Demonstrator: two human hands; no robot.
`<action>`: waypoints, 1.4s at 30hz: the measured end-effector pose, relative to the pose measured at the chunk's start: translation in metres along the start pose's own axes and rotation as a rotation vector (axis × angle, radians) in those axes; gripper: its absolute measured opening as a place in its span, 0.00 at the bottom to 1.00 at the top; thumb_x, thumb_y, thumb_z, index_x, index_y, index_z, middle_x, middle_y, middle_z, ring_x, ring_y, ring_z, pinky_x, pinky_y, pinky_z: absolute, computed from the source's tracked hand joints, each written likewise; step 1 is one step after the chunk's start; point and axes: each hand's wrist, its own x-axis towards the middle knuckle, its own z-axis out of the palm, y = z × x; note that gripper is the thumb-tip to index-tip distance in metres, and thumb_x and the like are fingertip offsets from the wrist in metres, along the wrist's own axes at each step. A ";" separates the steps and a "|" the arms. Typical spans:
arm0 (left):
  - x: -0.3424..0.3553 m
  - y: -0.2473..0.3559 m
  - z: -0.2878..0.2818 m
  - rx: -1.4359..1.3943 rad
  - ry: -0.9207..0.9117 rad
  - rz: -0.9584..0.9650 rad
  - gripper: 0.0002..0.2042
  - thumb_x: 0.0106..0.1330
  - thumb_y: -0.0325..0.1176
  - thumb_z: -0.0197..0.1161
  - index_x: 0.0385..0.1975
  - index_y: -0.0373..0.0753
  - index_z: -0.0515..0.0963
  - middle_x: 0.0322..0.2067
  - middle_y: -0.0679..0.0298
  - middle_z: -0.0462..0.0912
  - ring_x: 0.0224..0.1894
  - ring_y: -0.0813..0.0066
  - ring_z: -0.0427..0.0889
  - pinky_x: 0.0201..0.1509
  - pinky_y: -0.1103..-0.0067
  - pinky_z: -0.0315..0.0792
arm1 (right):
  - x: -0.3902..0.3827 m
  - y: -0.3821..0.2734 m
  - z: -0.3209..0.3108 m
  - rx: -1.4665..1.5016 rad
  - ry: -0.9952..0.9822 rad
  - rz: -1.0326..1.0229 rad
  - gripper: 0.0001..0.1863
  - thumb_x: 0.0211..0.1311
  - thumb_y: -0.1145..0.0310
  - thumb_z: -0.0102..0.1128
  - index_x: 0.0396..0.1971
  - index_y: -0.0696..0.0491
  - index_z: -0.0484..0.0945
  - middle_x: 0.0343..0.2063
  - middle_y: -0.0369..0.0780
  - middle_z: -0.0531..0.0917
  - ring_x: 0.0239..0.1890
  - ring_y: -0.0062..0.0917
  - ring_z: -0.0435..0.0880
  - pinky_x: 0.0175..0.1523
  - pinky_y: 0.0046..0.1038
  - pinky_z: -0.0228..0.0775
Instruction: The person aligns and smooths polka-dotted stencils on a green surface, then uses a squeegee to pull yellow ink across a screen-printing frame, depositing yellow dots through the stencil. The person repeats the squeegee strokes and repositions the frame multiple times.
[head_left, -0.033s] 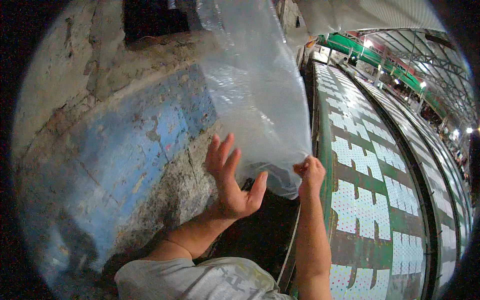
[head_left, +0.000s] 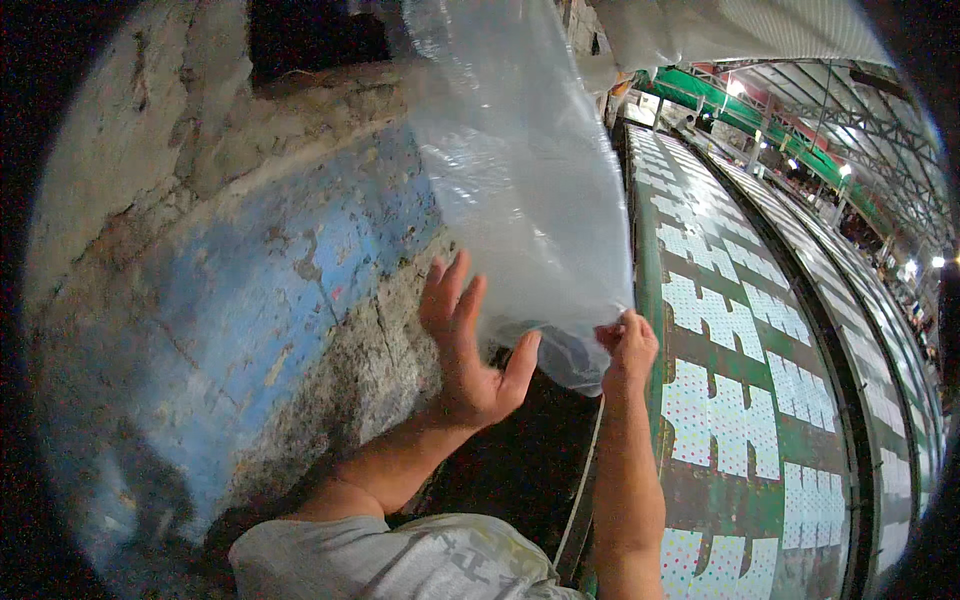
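Nothing has moved since the earlier picture; both hands and the film stay in the same places.

The clear plastic sheet (head_left: 520, 170) hangs down from 12 o'clock to the middle of the view, between the rough wall (head_left: 250, 300) with peeling blue paint at 9 o'clock and the long green worktop (head_left: 650, 260) at 3 o'clock. On the worktop lie rows of white dotted pieces (head_left: 715, 315).

The right hand (head_left: 628, 350) is closed, and its fingers pinch the lower edge of the sheet. The left hand (head_left: 470, 350) is open with fingers spread. Its palm is turned to the film and seems to touch it just at the thumb side, but it grips nothing.

I think the hold is weak, because only one small pinch keeps this slippery film. If the right hand pulls hard, the thin plastic may stretch or tear at that point. If the pinch loosens, the lower edge can swing to 3 o'clock and fall over the white pieces. The wall is also very near at the left, and its rough surface may scratch or catch the sheet.
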 end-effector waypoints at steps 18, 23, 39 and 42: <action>0.143 -0.042 0.228 -0.792 -0.460 -0.479 0.69 0.58 0.55 0.85 0.81 0.18 0.38 0.78 0.23 0.54 0.82 0.35 0.59 0.87 0.59 0.54 | -0.024 -0.041 0.051 -0.871 -0.134 -1.219 0.09 0.59 0.75 0.77 0.38 0.53 0.85 0.41 0.42 0.87 0.57 0.46 0.86 0.66 0.49 0.79; 0.145 -0.044 0.235 -0.859 -0.400 -0.197 0.68 0.58 0.58 0.84 0.81 0.18 0.43 0.76 0.23 0.61 0.79 0.32 0.66 0.83 0.59 0.63 | 0.046 -0.041 0.076 -1.019 -0.156 -1.250 0.10 0.61 0.74 0.73 0.43 0.56 0.87 0.44 0.45 0.88 0.56 0.49 0.86 0.64 0.48 0.79; 0.217 -0.233 0.333 -1.205 0.267 -0.880 0.19 0.75 0.40 0.70 0.58 0.35 0.84 0.53 0.61 0.89 0.55 0.60 0.86 0.62 0.66 0.78 | 0.195 -0.054 0.143 -0.696 0.228 -1.467 0.25 0.66 0.71 0.75 0.62 0.57 0.82 0.66 0.50 0.82 0.71 0.45 0.78 0.76 0.48 0.68; 0.228 -0.269 0.330 -1.412 0.358 -0.970 0.23 0.76 0.45 0.66 0.61 0.35 0.83 0.54 0.60 0.88 0.56 0.59 0.85 0.62 0.63 0.78 | 0.245 -0.073 0.130 -0.737 0.224 -1.311 0.33 0.69 0.67 0.76 0.72 0.55 0.77 0.71 0.48 0.78 0.75 0.41 0.74 0.79 0.48 0.62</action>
